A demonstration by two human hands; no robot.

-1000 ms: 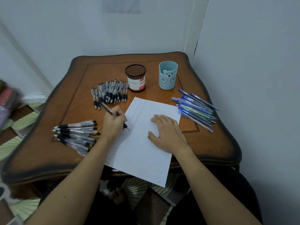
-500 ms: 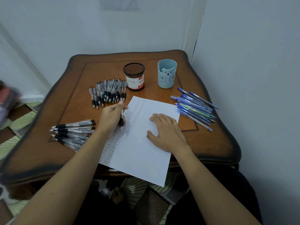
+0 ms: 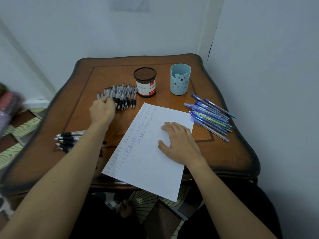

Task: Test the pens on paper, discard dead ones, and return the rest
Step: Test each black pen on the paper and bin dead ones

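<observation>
Paper: the white sheet of paper (image 3: pixel 155 178) lies slanted, with its near corner hanging off the front edge of the brown wooden table (image 3: pixel 224 152). Columns of tiny scribbled "test" words run down its left side, so that strip looks like the tryout zone. The right part is bare.

Right hand: the right hand (image 3: pixel 180 144) lies flat on the bare right part, fingers straight and spread. Its grip is apart and holds nothing. My guess is it's just pinning the sheet so it doesn't slide.

Near-left pile: a bunch of clear pens with black rubber sections (image 3: pixel 69 138) sits at the table's left edge, partly hidden under the left forearm. It's well apart from the other groups, so it's probably one sorted batch. No idea which one.

Left hand: the left hand (image 3: pixel 102 111) reaches out to the left end of the far row, fingertips bunched right at the pens. I can't tell if its grip is clamped on a pen or only touching one, because the knuckles block the view.

Far row: a row of clear black-sectioned pens (image 3: pixel 124 96) lies side by side, tips toward me, just left of the mesh cup.

Blue pile: the blue stick pens (image 3: pixel 210 116) are fanned out at the right, just beside the paper's far corner.

Cups: a black wire-mesh cup with a red-and-white label (image 3: pixel 145 81) and a pale blue plastic cup with a bear face (image 3: pixel 180 79) stand upright at the back. No pens stick out of either, so I'd say the returning isn't done yet.
</observation>
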